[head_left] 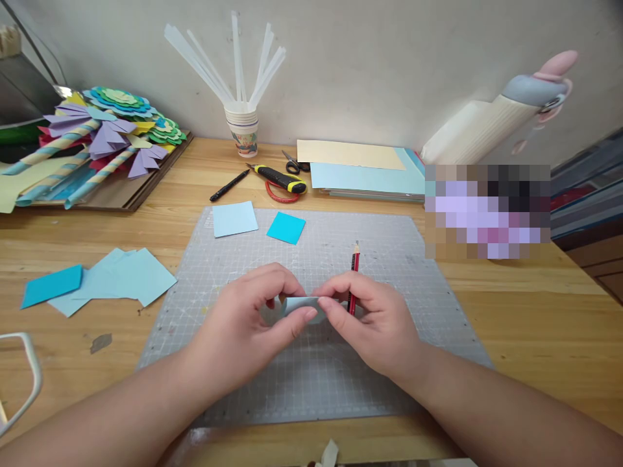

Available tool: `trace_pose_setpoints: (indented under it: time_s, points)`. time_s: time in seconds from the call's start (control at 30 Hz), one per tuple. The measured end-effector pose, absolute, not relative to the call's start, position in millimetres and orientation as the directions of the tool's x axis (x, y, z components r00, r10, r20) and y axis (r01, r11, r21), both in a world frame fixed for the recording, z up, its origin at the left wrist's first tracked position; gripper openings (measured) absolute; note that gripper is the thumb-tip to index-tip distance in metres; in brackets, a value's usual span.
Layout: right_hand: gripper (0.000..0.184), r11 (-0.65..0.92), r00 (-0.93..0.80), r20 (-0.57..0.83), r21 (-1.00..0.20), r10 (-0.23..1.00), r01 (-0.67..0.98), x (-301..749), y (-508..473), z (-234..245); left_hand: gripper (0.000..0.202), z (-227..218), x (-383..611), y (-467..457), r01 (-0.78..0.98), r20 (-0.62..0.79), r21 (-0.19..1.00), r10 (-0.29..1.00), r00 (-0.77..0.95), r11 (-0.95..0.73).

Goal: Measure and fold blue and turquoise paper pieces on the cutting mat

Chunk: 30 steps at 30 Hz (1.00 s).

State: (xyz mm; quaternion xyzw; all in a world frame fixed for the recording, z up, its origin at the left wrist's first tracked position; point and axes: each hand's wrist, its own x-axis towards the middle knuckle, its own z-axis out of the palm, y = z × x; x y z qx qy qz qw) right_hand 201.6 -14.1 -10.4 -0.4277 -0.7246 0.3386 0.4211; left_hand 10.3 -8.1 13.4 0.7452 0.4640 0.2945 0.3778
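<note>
over the mat, pale-blue paper, long axis left-right, in grasp of left hand and right hand

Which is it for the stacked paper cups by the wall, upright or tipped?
Upright: the stacked paper cups stand base-down on the wooden table, rims up, with white strips fanning from the top.
</note>
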Motion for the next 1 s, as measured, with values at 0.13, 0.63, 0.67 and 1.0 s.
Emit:
trace_pose_setpoints:
  time_s: [0.13,0.63,0.67,1.0]
  points:
    - [0.009,0.433,-0.304,0.345,-0.85,0.888,0.3,202.0,-12.8,-9.9,0.012,13.2,11.5,-8.0,0.461,0.091,0.839,0.909,0.407,-0.29]
    - [0.011,0.404,-0.298,0.301,-0.827,0.906,0.391,200.7,-15.7,-6.3,0.013,16.3,11.4,-9.9,0.472,0.197,0.8,0.905,0.378,-0.371]
    - [0.012,0.384,-0.253,0.305,-0.84,0.918,0.383,201.0,-15.4,-5.3,0.013,16.6,10.0,-9.1,0.502,0.182,0.798,0.927,0.327,-0.334]
    - [0.008,0.396,-0.24,0.332,-0.863,0.912,0.313,202.6,-12.9,-8.7,0.006,14.1,10.9,-9.0,0.429,0.194,0.836,0.915,0.352,-0.343]
